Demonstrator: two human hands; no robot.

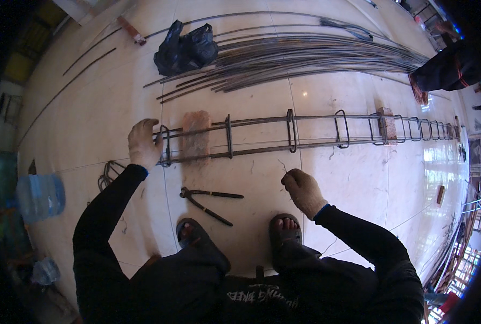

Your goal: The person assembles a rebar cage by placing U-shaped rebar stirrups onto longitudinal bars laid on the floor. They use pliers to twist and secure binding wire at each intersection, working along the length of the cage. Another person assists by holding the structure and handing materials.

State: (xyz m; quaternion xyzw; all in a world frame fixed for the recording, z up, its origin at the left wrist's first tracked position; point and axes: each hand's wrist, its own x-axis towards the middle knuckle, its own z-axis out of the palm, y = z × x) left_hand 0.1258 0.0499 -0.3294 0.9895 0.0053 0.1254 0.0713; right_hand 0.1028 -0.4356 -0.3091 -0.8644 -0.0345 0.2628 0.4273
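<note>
A long rebar cage (259, 148) of straight bars and bent stirrups lies across the floor. Its left part rests on a reddish brick (196, 154). My left hand (145, 146), in a pale knitted glove, curls round the bar ends beside the first stirrup (167, 146). The gloved right hand (304, 191) is pinched closed below the cage, apart from it. A thin piece of tie wire (282, 164) sticks up from its fingertips. End-cutting nippers (210, 203) with black handles lie spread on the floor between my hands, in front of my sandalled feet.
Loose rebar (305, 54) lies beyond the cage, with a black plastic bag (186, 49) at its left end. Another brick (386, 125) supports the cage farther right. Spare stirrups (108, 174) and a large clear jug (42, 197) are left. A person's leg (445, 70) is far right.
</note>
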